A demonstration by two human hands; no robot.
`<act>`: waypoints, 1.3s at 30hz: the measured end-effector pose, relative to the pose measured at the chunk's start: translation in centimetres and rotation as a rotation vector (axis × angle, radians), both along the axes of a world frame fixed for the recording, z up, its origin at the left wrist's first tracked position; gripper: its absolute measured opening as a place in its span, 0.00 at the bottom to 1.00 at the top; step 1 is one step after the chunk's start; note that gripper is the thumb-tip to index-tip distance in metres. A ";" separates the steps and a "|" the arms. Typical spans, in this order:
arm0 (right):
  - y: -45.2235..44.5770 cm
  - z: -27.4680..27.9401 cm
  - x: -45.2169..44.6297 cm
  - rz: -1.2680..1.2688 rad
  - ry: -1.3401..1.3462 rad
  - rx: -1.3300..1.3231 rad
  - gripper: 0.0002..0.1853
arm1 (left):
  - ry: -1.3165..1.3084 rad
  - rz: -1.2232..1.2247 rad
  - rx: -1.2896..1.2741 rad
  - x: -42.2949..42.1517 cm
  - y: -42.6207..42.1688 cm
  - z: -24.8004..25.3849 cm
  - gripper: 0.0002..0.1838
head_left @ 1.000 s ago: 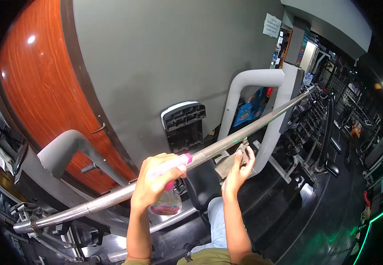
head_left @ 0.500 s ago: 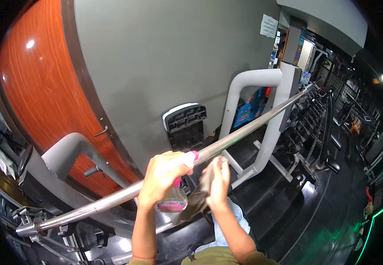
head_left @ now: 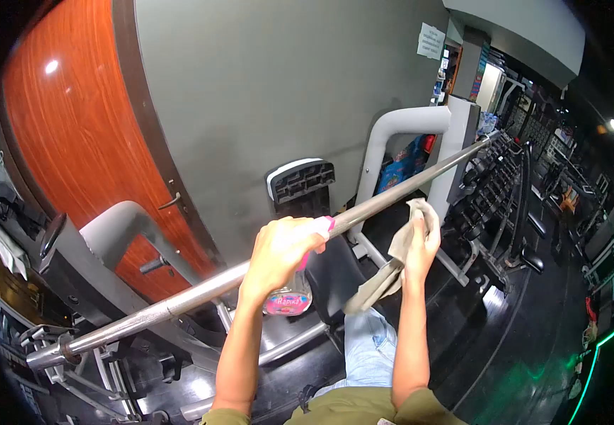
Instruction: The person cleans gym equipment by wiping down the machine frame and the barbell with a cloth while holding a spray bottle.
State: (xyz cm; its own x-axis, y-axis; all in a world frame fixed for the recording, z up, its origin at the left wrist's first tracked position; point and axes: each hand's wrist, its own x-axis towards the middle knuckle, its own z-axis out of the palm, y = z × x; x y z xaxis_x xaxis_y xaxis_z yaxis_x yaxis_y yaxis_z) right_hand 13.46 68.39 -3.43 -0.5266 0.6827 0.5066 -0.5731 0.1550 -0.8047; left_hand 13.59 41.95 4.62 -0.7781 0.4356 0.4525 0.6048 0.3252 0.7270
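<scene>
My left hand [head_left: 282, 249] is closed around the neck of a clear spray bottle [head_left: 288, 302] with a pink-and-white nozzle and a pink label reading "Rapika". The hand and nozzle are in front of a long metal barbell [head_left: 172, 303] that crosses the view diagonally; whether they touch it I cannot tell. To the right, my right hand [head_left: 422, 244] grips a beige cloth [head_left: 390, 270], which hangs down in folds. That hand and the cloth are below the bar and apart from it.
Grey machine frames [head_left: 385, 134] support the bar's area on both sides. A black padded seat [head_left: 331, 280] is beneath it. Behind stand a grey wall [head_left: 264, 85] and a red-brown door [head_left: 73, 127]. A dumbbell rack [head_left: 487, 184] lines the right.
My right hand has moved right and up, away from the left hand, with the cloth now hanging more open. My left hand and the bottle have shifted slightly right and up.
</scene>
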 end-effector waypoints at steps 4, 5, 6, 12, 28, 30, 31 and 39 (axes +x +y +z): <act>0.7 3.0 -1.8 -0.184 -0.124 0.638 0.11 | 0.069 0.029 -0.016 0.2 0.2 -0.3 0.20; 0.3 3.5 -2.1 -0.168 -0.173 0.762 0.11 | 0.031 0.078 -0.020 0.4 0.4 -0.2 0.20; -0.6 3.8 -2.1 -0.126 -0.184 0.755 0.10 | -0.003 0.126 -0.023 0.5 0.4 0.0 0.20; -4.5 4.1 0.5 0.257 -0.067 0.817 0.14 | 0.088 0.135 -0.073 0.9 0.7 0.1 0.20; 4.3 6.6 -3.7 -0.046 -0.266 1.036 0.13 | -0.045 0.151 -0.009 0.8 1.4 0.8 0.20; 2.9 7.2 -3.6 0.095 -0.294 1.044 0.12 | -0.018 0.215 -0.060 0.9 2.0 0.7 0.19; 1.9 7.6 -3.3 0.227 -0.321 1.042 0.11 | 0.014 0.270 -0.116 0.9 2.4 0.6 0.19; 3.4 8.0 -2.7 0.550 -0.177 1.117 0.13 | 0.264 0.362 -0.169 1.3 2.8 -0.2 0.17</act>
